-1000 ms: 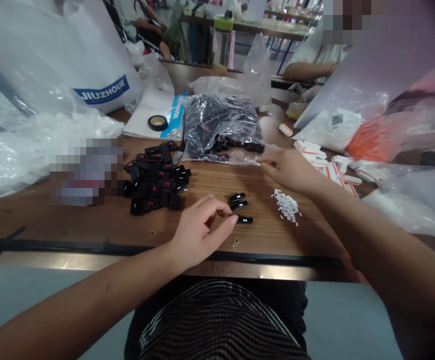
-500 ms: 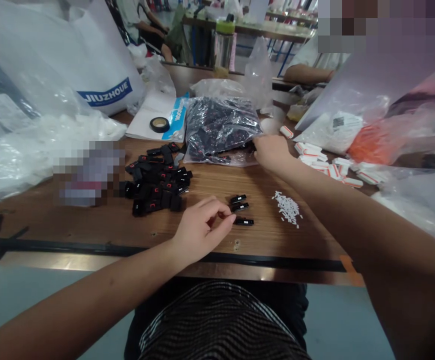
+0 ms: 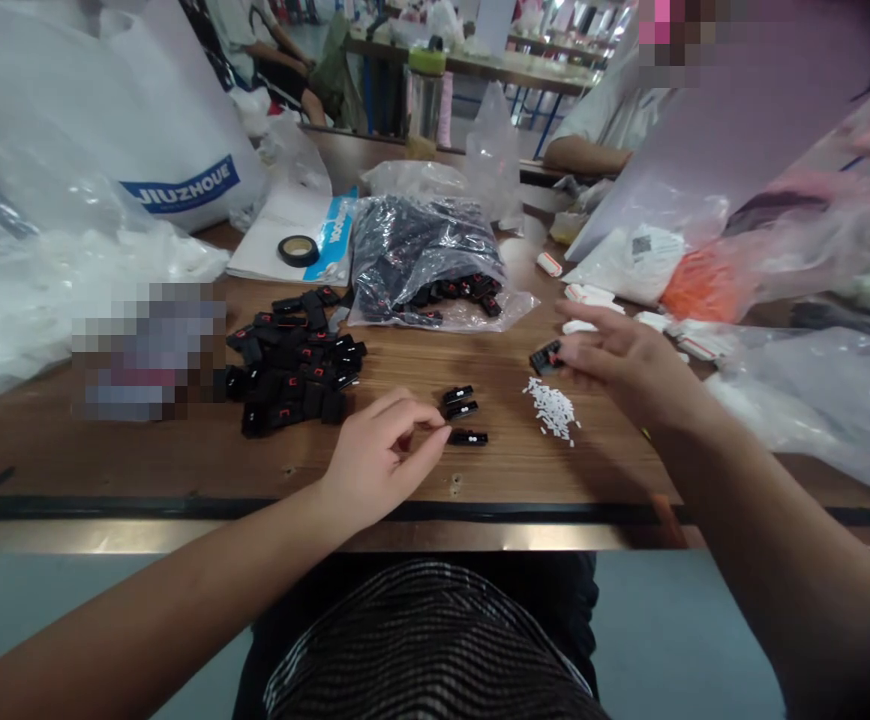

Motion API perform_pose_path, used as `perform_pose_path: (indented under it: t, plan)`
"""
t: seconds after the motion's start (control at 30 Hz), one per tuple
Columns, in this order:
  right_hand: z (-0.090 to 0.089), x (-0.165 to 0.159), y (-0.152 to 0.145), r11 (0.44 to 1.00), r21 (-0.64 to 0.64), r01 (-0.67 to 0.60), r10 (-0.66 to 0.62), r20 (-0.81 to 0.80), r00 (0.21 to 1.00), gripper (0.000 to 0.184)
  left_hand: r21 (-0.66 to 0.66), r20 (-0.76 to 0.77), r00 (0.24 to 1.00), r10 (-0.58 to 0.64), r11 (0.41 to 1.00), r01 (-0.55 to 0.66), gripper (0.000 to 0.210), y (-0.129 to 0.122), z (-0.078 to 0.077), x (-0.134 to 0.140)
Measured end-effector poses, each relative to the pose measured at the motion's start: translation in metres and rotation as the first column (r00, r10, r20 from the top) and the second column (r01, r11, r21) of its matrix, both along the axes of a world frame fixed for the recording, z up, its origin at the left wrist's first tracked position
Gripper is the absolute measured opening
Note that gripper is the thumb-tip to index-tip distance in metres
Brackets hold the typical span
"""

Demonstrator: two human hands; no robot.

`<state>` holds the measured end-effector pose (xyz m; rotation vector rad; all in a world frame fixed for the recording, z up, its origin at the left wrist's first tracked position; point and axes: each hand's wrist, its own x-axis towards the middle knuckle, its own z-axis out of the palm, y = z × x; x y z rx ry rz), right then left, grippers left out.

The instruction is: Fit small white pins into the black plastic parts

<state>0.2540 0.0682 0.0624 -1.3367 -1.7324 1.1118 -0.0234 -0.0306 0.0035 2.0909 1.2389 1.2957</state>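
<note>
My left hand (image 3: 379, 455) rests low over the table, thumb and forefinger pinched at the left end of a small black plastic part (image 3: 470, 438) with white dots on it. Two similar black parts (image 3: 459, 401) lie just behind that one. Over the table to the right, my right hand (image 3: 622, 365) grips another black plastic part (image 3: 545, 358) with a red mark between thumb and fingers. Below this held part is a small heap of tiny white pieces (image 3: 553, 408). The open clear bag (image 3: 427, 240) of black parts lies behind, its mouth toward the right.
A pile of black parts (image 3: 292, 365) lies left of my left hand. Behind it are a roll of black tape (image 3: 298, 250) and a booklet (image 3: 255, 255). White pieces with orange stripes (image 3: 592, 297) and plastic bags (image 3: 780, 390) lie right. A bottle (image 3: 424, 105) stands behind.
My right hand has come out of the bag's mouth and moved right and toward me, carrying a black plastic part. My left hand keeps its place at the front black part.
</note>
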Motion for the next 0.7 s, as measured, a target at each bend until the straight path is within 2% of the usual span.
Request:
perform_pose_path:
  t: [0.03,0.1,0.17,0.23,0.33,0.53,0.6,0.63,0.7]
  plan:
    - [0.0,0.003,-0.015,0.999,-0.039,-0.008,0.006,-0.063,0.998,0.064,0.019,-0.026,1.0,-0.014,1.0,0.015,0.001,-0.002,0.002,0.002]
    - [-0.002,0.001,-0.043,0.995,-0.096,-0.012,-0.001,-0.142,0.99,0.06,0.05,-0.126,0.989,-0.071,0.996,0.078,0.01,-0.008,0.008,0.008]
    - [-0.008,-0.006,-0.068,0.986,-0.163,-0.029,0.0,-0.173,0.985,0.055,0.082,-0.26,0.957,-0.127,0.985,0.153,0.019,-0.017,0.013,0.015]
    - [-0.016,-0.016,-0.086,0.969,-0.24,-0.052,0.006,-0.19,0.982,0.052,0.116,-0.37,0.921,-0.127,0.977,0.181,0.025,-0.026,0.015,0.023]
    - [-0.028,-0.028,-0.103,0.946,-0.316,-0.079,0.006,-0.223,0.975,0.049,0.144,-0.445,0.888,-0.118,0.969,0.2,0.025,-0.036,0.011,0.032]
    - [-0.043,-0.041,-0.122,0.896,-0.421,-0.143,0.047,-0.23,0.972,0.05,0.133,-0.479,0.859,-0.181,0.952,0.275,0.019,-0.047,0.002,0.03]
    - [-0.044,-0.04,-0.125,0.906,-0.397,-0.145,0.074,-0.189,0.979,0.047,0.119,-0.451,0.877,-0.168,0.962,0.245,0.017,-0.047,0.001,0.026]
    - [-0.044,-0.037,-0.124,0.931,-0.342,-0.123,0.081,-0.134,0.988,0.042,0.093,-0.422,0.893,-0.158,0.972,0.216,0.017,-0.046,0.001,0.024]
    - [-0.042,-0.021,-0.116,0.99,-0.135,-0.027,0.033,0.042,0.999,0.028,-0.002,-0.349,0.927,-0.136,0.989,0.145,0.018,-0.045,-0.001,0.02]
